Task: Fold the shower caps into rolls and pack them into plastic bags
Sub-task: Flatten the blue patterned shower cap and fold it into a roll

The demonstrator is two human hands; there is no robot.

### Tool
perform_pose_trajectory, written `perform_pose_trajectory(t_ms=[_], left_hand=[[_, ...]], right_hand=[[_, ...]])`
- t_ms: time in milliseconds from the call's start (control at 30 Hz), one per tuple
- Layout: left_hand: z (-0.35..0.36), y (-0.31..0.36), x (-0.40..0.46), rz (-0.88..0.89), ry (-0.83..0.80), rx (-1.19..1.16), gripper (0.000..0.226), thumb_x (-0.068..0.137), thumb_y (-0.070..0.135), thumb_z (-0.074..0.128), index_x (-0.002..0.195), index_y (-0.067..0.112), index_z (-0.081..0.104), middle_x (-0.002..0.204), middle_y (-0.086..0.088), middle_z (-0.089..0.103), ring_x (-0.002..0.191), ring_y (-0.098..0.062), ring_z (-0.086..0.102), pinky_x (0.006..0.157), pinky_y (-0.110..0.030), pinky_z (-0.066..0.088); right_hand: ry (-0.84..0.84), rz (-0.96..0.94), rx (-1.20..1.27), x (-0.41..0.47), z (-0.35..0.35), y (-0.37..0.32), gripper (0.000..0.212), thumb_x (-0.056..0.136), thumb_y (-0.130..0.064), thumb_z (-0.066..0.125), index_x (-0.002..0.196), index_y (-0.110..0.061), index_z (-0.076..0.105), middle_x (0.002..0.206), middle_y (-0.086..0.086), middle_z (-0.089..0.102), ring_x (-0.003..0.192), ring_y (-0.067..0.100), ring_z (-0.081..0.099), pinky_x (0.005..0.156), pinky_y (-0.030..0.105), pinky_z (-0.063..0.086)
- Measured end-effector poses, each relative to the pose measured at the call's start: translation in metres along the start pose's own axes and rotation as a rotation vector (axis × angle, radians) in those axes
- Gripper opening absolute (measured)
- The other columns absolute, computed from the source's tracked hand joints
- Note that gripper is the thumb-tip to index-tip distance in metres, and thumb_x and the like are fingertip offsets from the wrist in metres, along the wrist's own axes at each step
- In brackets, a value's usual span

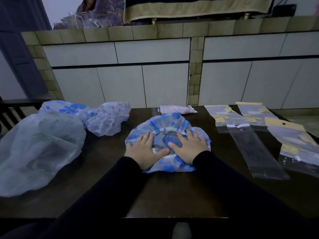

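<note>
A blue-flowered shower cap (170,122) lies spread flat in the middle of the dark table (172,190). My left hand (144,149) presses flat on its left half, fingers straight. My right hand (188,147) presses flat on its right half, thumb pointing left. Several clear plastic bags with yellow header cards (291,144) lie at the right, one long narrow bag (255,149) nearest the cap. A packed pink roll in a bag (176,109) lies behind the cap.
Loose shower caps sit at the left: a large pale green one (39,152), a white one with small print (108,118), and a blue-flowered one (69,108). A tiled counter with white cabinet doors (155,80) stands behind the table.
</note>
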State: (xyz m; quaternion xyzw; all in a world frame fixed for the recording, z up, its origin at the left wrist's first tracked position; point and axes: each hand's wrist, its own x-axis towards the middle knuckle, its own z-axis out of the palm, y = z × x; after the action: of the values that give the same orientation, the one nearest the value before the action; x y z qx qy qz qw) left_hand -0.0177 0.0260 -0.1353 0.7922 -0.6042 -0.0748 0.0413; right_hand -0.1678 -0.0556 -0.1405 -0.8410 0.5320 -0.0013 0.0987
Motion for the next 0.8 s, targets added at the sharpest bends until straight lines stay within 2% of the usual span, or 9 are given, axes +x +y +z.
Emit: perform_pose_trajectory(t_ms=[67,167,333,400,500,600,667,733,800], left_hand=[[0.005,-0.006,-0.002,-0.046,0.014,0.001,0.108,0.071,0.09,0.026,0.153,0.024,0.001,0.161,0.006,-0.003,0.147,-0.014,0.0,0.117,-0.051,0.007],[0.003,-0.011,-0.003,-0.083,0.014,-0.006,0.124,0.056,0.098,0.022,0.153,0.024,0.002,0.161,0.003,-0.002,0.148,-0.016,0.002,0.118,-0.049,0.008],[-0.002,-0.015,-0.013,-0.07,0.029,-0.003,0.131,0.049,0.099,0.024,0.154,0.023,0.005,0.161,0.0,0.003,0.148,-0.016,0.006,0.119,-0.045,0.01],[-0.007,-0.014,-0.016,-0.031,0.045,-0.01,0.122,0.058,0.095,0.032,0.153,0.022,0.009,0.16,0.001,0.01,0.147,-0.014,0.011,0.117,-0.042,0.013],[-0.015,-0.009,-0.016,0.034,0.138,0.046,0.095,0.075,0.081,0.044,0.147,0.021,0.029,0.154,0.004,0.03,0.141,-0.014,0.026,0.112,-0.042,0.022],[-0.022,0.005,-0.011,0.091,0.252,-0.011,0.059,0.09,0.052,0.049,0.139,0.021,0.043,0.15,0.001,0.037,0.137,-0.017,0.033,0.111,-0.044,0.023],[-0.021,0.014,-0.009,0.096,0.187,-0.15,0.059,0.093,0.051,0.043,0.143,0.02,0.038,0.155,-0.003,0.029,0.141,-0.02,0.026,0.114,-0.044,0.021],[-0.013,0.017,-0.009,0.093,0.051,-0.222,0.082,0.085,0.071,0.04,0.151,0.027,0.02,0.16,-0.002,0.011,0.147,-0.021,0.01,0.117,-0.043,0.014],[-0.001,0.011,-0.009,0.098,-0.027,-0.116,0.106,0.066,0.09,0.034,0.152,0.037,0.0,0.161,0.002,-0.005,0.148,-0.021,-0.004,0.118,-0.047,0.007]], right_hand=[[-0.02,0.009,0.002,0.0,0.003,0.003,0.083,0.086,-0.078,0.018,0.153,-0.032,-0.001,0.161,0.006,-0.006,0.147,0.03,-0.006,0.116,0.05,0.0],[0.0,0.03,0.003,0.003,0.002,0.009,0.092,0.079,-0.085,0.02,0.152,-0.035,-0.007,0.161,0.004,-0.008,0.148,0.029,-0.005,0.117,0.049,0.0],[0.034,-0.068,0.05,0.009,-0.004,0.027,0.087,0.084,-0.078,0.027,0.151,-0.035,-0.007,0.162,0.0,0.001,0.148,0.022,0.003,0.117,0.047,0.003],[0.073,-0.098,0.079,0.01,-0.006,0.031,0.08,0.089,-0.071,0.029,0.152,-0.032,-0.001,0.162,-0.001,0.005,0.148,0.021,0.006,0.117,0.048,0.006],[0.244,-0.125,0.007,0.002,-0.012,0.02,0.056,0.099,-0.048,0.033,0.149,-0.025,0.027,0.159,0.002,0.019,0.146,0.025,0.014,0.114,0.05,0.014],[0.39,-0.141,0.034,-0.006,-0.013,-0.001,0.041,0.1,-0.031,0.032,0.138,-0.021,0.045,0.147,0.003,0.039,0.139,0.023,0.03,0.111,0.049,0.022],[0.333,-0.123,0.121,-0.005,-0.008,-0.006,0.043,0.101,-0.034,0.029,0.139,-0.021,0.044,0.146,0.004,0.04,0.136,0.023,0.033,0.11,0.049,0.022],[0.22,-0.09,0.189,-0.002,0.0,-0.003,0.049,0.101,-0.042,0.026,0.145,-0.022,0.034,0.152,0.007,0.031,0.142,0.026,0.024,0.113,0.05,0.016],[0.139,-0.102,0.158,0.001,0.004,0.004,0.054,0.101,-0.048,0.025,0.15,-0.027,0.022,0.159,0.006,0.015,0.147,0.027,0.009,0.116,0.05,0.007]])
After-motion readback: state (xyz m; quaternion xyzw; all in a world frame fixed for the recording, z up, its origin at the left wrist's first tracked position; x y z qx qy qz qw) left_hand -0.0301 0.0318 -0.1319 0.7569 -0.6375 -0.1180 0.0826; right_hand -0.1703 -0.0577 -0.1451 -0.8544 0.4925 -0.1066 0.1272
